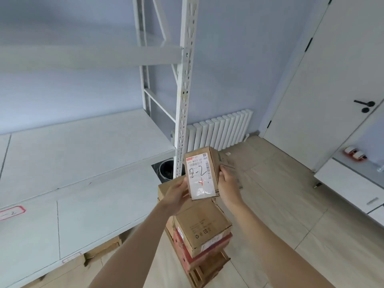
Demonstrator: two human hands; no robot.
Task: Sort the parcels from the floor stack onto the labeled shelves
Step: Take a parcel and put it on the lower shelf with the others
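Observation:
I hold a small cardboard parcel in front of me with both hands, its white shipping label facing up with "2-2" handwritten on it. My left hand grips its left lower edge and my right hand grips its right side. Directly below stands the floor stack of parcels, brown and red boxes piled unevenly. To the left runs the white shelf, with a red-outlined label near its front edge at the far left and another small label lower on the front edge.
A white slotted upright post of the rack rises just behind the parcel. A higher shelf crosses above. A dark bin sits by the post, a radiator on the wall, a door and white cabinet on the right. More boxes sit under the shelf.

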